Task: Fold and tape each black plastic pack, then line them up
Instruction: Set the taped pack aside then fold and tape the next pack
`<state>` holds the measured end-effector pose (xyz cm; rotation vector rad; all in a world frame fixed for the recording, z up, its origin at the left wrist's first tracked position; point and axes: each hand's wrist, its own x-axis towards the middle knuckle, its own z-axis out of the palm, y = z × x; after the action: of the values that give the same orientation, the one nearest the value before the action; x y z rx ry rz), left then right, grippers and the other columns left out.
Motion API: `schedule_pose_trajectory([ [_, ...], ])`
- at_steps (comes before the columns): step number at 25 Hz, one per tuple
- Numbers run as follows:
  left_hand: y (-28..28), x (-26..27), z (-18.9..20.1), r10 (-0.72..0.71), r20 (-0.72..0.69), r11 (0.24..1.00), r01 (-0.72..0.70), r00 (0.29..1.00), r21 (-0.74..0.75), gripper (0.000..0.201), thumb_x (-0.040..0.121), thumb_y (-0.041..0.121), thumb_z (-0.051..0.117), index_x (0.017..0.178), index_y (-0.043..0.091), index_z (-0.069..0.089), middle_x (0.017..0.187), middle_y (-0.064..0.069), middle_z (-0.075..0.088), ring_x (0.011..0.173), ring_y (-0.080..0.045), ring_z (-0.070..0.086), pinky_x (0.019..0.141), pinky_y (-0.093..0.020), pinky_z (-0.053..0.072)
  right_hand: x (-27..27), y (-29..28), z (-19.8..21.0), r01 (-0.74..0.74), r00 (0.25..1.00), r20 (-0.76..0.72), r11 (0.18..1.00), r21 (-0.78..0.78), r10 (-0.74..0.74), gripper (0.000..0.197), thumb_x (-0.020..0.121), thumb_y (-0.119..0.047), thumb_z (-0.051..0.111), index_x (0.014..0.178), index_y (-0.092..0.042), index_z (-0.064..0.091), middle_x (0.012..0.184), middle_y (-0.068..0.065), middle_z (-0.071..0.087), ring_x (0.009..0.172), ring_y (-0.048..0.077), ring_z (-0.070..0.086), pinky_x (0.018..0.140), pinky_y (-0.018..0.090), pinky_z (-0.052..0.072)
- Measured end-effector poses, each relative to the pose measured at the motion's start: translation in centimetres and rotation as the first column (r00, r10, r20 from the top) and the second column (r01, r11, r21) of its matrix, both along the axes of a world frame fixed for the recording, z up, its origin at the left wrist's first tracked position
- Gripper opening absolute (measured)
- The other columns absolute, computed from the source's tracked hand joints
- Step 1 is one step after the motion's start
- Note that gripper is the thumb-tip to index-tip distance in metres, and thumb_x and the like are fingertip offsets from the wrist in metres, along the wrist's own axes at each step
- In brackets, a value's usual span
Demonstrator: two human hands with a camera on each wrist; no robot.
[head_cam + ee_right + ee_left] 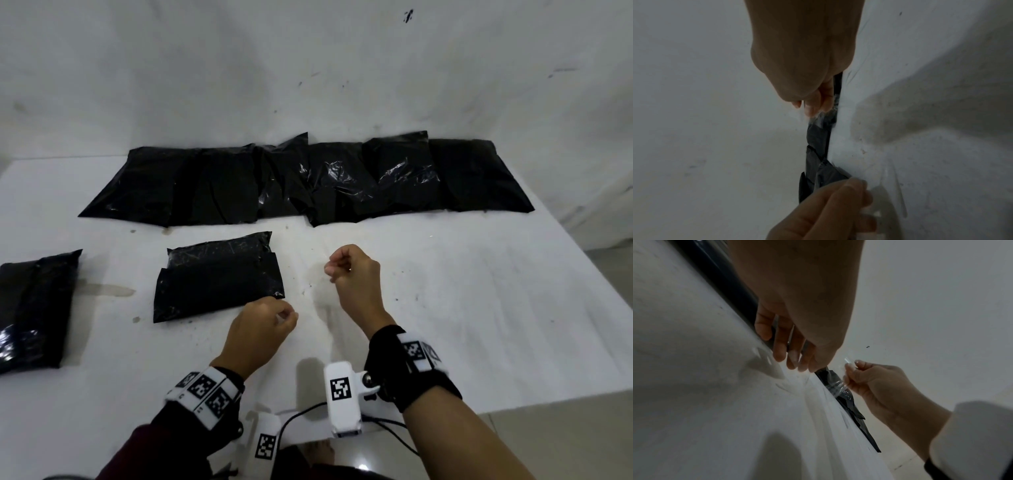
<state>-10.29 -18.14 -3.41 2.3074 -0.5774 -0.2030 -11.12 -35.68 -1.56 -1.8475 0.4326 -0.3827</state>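
A folded black pack lies flat at the middle of the white table, its flap turned down over it. Both hands hover just right of it, above the table. My left hand is curled near the pack's near right corner and pinches one end of a clear tape strip. My right hand, farther back, pinches the other end between thumb and fingertips. The tape shows crinkled at the right fingers. Along the back lies a row of several black packs, edges overlapping.
Another black pack lies at the table's left edge. A white wall rises directly behind the back row. The table ends at the right and at the near edge, where grey floor shows.
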Motion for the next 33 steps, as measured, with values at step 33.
schedule_pose_trajectory([
  [33, 1.7, -0.8, 0.9, 0.223, -0.296, 0.946, -0.279, 0.929, -0.164, 0.012, 0.083, 0.006, 0.062, 0.073, 0.012, 0.065, 0.054, 0.003, 0.056, 0.051, -0.007, 0.050, 0.051, -0.016, 0.039, 0.5, -0.5, 14.9, 0.089, 0.897, 0.435, 0.996, -0.016, -0.073, 0.037, 0.077, 0.016, 0.055, 0.064, -0.018, 0.052, 0.064, -0.006, 0.058, 0.054, -0.003, 0.053, 0.057, 0.013, 0.044],
])
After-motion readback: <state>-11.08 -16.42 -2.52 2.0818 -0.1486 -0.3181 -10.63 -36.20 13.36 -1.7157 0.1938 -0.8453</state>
